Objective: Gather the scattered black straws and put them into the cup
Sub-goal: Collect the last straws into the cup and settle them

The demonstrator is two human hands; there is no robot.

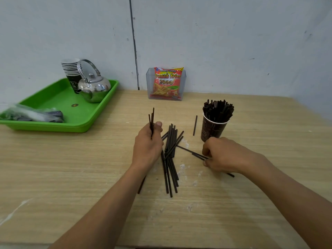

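A dark paper cup (210, 129) stands on the wooden table, right of centre, packed with several black straws (218, 109). A loose pile of black straws (170, 155) lies on the table between my hands. One single straw (195, 125) lies just left of the cup. My left hand (148, 142) grips a few straws that stick up above my fist (152, 116). My right hand (224, 154) is low on the table in front of the cup, with curled fingers pinching straws (195, 154) that lie flat; one end pokes out behind the hand (230, 175).
A green tray (59, 99) at the back left holds a steel kettle (93, 87), a stack of paper cups (71, 71) and plastic-wrapped items (34, 114). A clear box with a snack bag (166, 84) stands against the wall.
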